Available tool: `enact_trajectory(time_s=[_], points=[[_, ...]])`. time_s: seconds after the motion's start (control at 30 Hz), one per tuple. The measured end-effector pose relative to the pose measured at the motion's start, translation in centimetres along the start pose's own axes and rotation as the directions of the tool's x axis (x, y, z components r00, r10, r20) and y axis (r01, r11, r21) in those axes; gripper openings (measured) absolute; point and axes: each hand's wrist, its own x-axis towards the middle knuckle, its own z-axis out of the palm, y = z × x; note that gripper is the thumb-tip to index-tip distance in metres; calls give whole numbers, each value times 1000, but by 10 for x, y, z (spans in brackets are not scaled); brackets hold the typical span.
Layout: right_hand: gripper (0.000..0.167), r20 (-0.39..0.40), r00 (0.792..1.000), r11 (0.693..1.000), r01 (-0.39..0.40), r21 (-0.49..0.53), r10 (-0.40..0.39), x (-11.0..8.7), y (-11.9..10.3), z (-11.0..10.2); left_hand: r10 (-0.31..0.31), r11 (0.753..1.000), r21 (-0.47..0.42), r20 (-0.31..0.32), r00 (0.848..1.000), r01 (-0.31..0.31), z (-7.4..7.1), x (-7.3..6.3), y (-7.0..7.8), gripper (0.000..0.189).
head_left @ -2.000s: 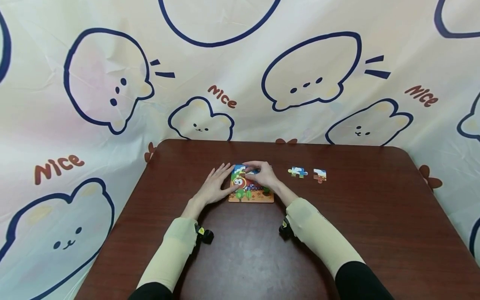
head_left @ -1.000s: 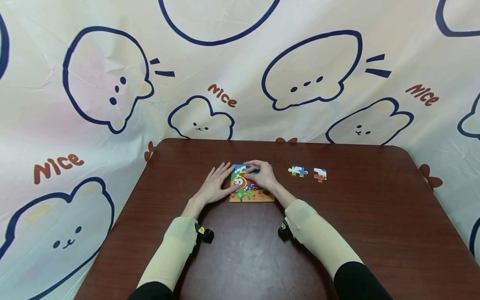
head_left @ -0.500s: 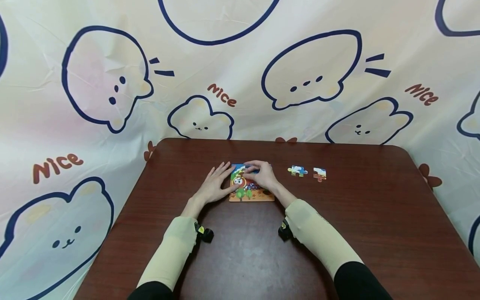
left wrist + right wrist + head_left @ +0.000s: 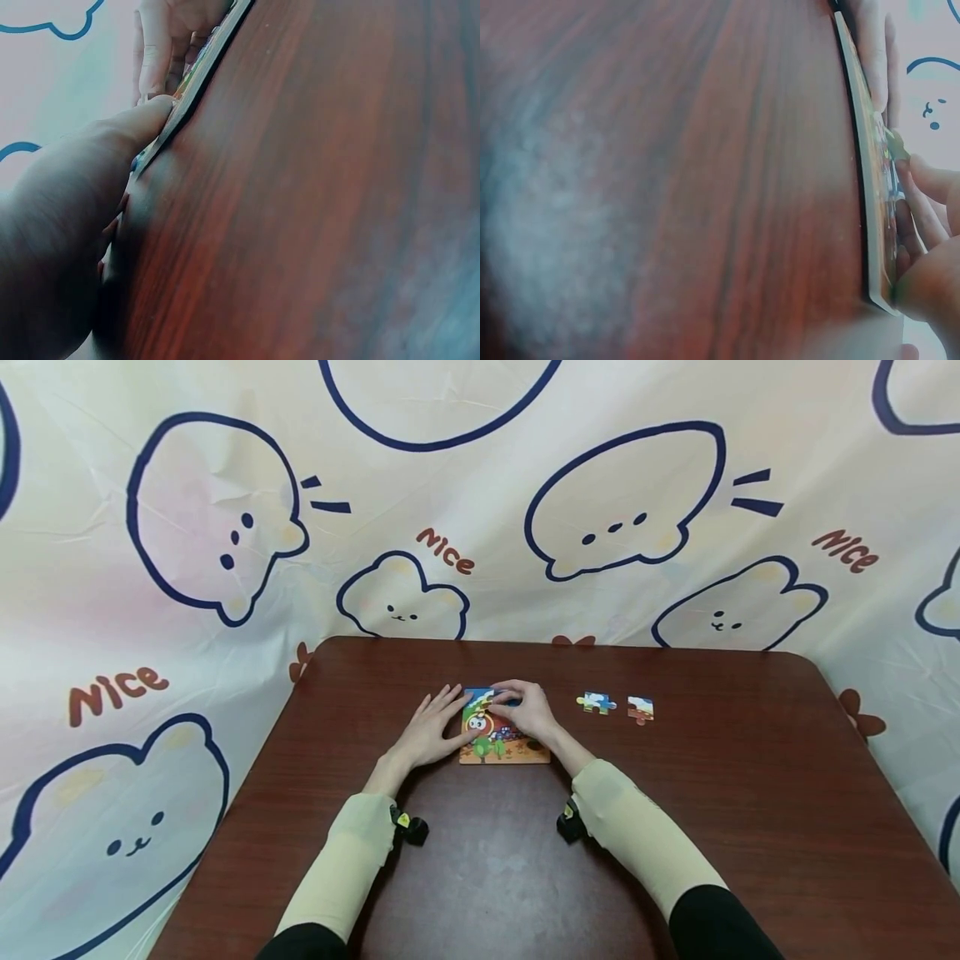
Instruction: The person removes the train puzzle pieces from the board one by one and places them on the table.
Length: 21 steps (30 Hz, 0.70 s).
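A small, colourful jigsaw puzzle board [image 4: 517,754] lies flat near the far middle of the table. My left hand [image 4: 423,733] rests at its left side with straight, spread fingers, and the thumb presses on the board's face. From the right, my right hand [image 4: 531,713] reaches over the upper part of the board. Between its thumb and finger it pinches a puzzle piece [image 4: 897,145], which stands tilted up from the board in the right wrist view. The hand hides much of the board's upper right.
Two loose puzzle pieces lie right of the board: a blue-and-white one [image 4: 597,702] and a brown-and-blue one [image 4: 640,710]. The dark brown wooden table [image 4: 750,793] meets a cartoon-printed cloth [image 4: 495,602] at its far edge.
My right fingertips have shifted very slightly to the right over the board. My left hand, the board and the two loose pieces stay where they were.
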Motion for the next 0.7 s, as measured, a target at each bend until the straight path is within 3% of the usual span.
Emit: enact_trajectory(time_s=[0.33, 0.7], points=[[38, 8, 1000, 999, -15, 38, 14, -4, -3, -19, 1, 1000, 15, 4, 1000, -1, 0, 1, 2, 82], [38, -60, 998, 1000, -4, 22, 5, -20, 3, -74, 9, 1000, 10, -7, 1000, -9, 0, -1, 1, 82]])
